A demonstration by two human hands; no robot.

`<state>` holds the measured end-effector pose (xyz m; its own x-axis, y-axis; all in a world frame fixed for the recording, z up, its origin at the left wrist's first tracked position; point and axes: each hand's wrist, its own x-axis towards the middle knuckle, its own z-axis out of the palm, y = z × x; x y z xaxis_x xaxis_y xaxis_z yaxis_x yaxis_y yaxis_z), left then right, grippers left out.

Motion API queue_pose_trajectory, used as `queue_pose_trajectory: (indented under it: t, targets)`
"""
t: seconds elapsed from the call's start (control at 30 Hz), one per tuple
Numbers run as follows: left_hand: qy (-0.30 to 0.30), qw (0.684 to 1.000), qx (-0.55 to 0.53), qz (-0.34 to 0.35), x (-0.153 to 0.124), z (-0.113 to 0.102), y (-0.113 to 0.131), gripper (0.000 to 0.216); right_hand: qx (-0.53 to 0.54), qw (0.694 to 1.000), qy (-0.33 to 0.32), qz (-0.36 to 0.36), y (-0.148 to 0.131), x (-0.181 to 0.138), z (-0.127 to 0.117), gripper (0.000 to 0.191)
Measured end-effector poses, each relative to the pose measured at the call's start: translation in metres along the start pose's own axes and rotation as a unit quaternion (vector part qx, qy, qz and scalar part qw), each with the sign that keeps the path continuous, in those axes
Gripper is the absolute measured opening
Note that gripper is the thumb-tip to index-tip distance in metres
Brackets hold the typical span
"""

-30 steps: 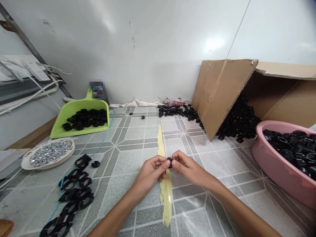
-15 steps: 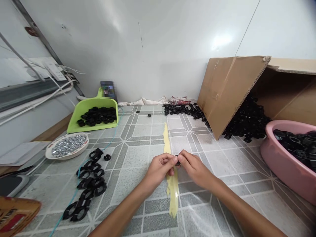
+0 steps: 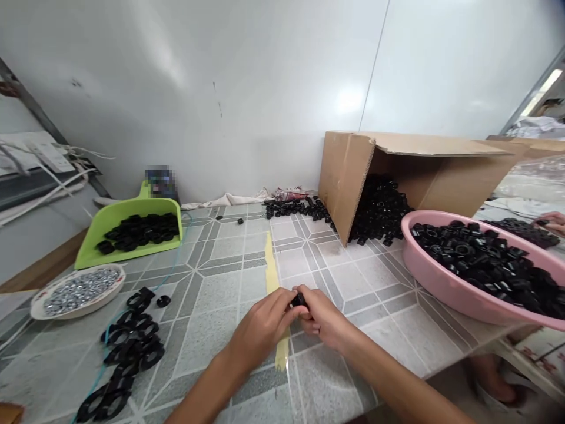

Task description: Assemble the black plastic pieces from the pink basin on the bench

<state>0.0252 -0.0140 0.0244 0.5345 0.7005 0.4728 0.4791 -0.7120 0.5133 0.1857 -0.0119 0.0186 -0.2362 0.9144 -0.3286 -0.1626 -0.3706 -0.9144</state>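
Observation:
Between my two hands is a small black plastic part [image 3: 299,300], partly covered by the fingers. My left hand [image 3: 265,318] grips it from the left, with the thumb along its lower side. My right hand [image 3: 324,315] closes on it from the right, and the fingertips of both hands meet around it. Under the hands, a strip of yellow tape [image 3: 272,271] runs along the tiled-pattern tabletop. Left of my hands lies a loose group of black ring-shaped clamps [image 3: 132,341], with a small round black piece [image 3: 163,301] beside them.
A plate of small silvery pieces [image 3: 82,290] and a green dustpan [image 3: 132,229] of black parts stand left. At right, a tipped cardboard box [image 3: 344,176] spills black parts beside a pink basin [image 3: 441,288] full of them. Another person's hand [image 3: 554,222] shows far right.
The view has swung right, bringing the whole basin, the table's edge and another person's hand into sight. Both hands have turned around the black part, which now shows more between the fingers.

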Motion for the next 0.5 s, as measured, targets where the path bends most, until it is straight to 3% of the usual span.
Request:
queue_pose_trajectory:
  t: [0.17,0.27,0.33,0.43,0.5]
  targets:
    - [0.003,0.99,0.06,0.131,0.003,0.004,0.002,0.028,0.018,0.999,-0.033,-0.038,-0.002,-0.033,-0.022,0.046]
    - [-0.045,0.974,0.091,0.203,0.009,-0.006,0.027,0.036,0.069,0.991,-0.088,-0.069,-0.002,-0.063,-0.033,0.038]
    - [-0.089,0.972,0.082,0.201,0.012,-0.014,0.051,0.039,0.089,0.991,-0.082,-0.065,0.0,-0.085,-0.044,0.034]
    - [-0.12,0.977,0.056,0.164,0.004,-0.023,0.077,0.036,0.029,0.995,0.023,-0.095,-0.006,-0.113,-0.077,0.031]
    - [-0.109,0.987,0.04,0.113,-0.018,-0.031,0.076,0.029,-0.104,0.965,0.144,-0.195,-0.021,-0.13,-0.11,0.03]
